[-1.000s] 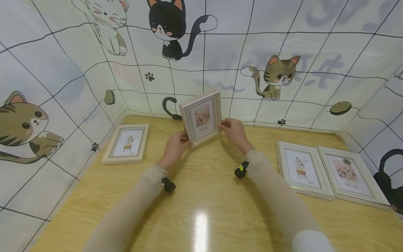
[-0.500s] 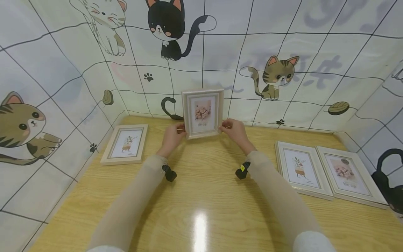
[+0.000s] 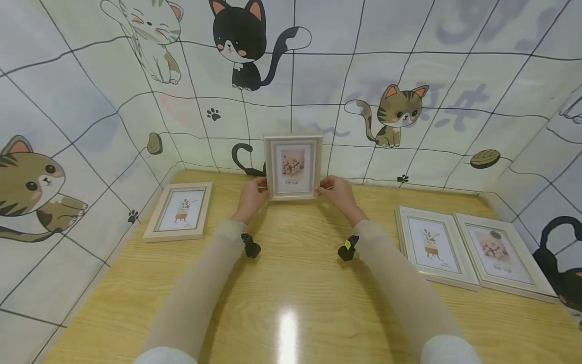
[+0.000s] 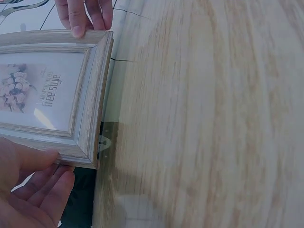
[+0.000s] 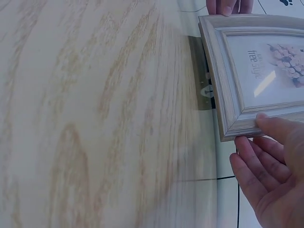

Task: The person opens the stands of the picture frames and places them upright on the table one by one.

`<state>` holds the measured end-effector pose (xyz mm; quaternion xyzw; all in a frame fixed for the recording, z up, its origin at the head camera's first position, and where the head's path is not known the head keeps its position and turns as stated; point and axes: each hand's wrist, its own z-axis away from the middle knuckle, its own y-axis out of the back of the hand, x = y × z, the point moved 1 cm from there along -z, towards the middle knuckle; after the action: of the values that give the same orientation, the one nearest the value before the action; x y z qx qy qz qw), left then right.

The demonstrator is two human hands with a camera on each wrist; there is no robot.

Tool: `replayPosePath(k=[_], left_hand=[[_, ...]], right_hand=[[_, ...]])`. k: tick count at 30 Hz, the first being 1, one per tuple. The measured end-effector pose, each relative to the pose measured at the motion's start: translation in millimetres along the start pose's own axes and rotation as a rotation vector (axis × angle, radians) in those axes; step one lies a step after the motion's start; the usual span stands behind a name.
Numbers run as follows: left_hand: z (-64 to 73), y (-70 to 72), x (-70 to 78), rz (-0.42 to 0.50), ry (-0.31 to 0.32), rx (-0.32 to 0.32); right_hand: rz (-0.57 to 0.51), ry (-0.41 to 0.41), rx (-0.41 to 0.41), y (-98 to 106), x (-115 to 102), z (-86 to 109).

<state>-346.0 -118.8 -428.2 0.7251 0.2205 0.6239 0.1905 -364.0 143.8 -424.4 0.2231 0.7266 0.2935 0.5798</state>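
A pale wooden picture frame [image 3: 293, 196] with a pink flower print stands upright near the table's back edge, in front of the wall, facing forward. At its lower left side my left hand [image 3: 251, 199] pinches the edge, thumb on the front face and fingers behind, as the left wrist view shows on the frame [image 4: 89, 137]. My right hand [image 3: 340, 198] grips the lower right side the same way; in the right wrist view its thumb lies on the front border of the frame [image 5: 232, 114].
On the wooden table [image 3: 291, 268], another frame [image 3: 182, 211] with a plant print lies flat at the left. Two more lie side by side at the right, a plant-print frame [image 3: 436, 246] and a flower-print frame [image 3: 504, 255]. A cat-patterned cloth wall [image 3: 318, 71] closes the back and sides.
The held frame was angled and tilted one second ago; it has turned to face forward, levelled, and shifted back toward the wall. Both hands have kept their hold on it.
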Motion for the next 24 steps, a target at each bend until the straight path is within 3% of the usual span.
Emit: replayPosePath(k=[13,24], left_hand=[[-2.9,-6.5,-8.9,-0.072,-0.03,-0.041],[-0.5,-4.3,-9.0,-0.147,-0.031,-0.082]], right_hand=[[0.013,-0.041,-0.074,-1.6,6.0,2.9],[-0.048,-0.097,-0.13,-2.1,2.6,7.0]])
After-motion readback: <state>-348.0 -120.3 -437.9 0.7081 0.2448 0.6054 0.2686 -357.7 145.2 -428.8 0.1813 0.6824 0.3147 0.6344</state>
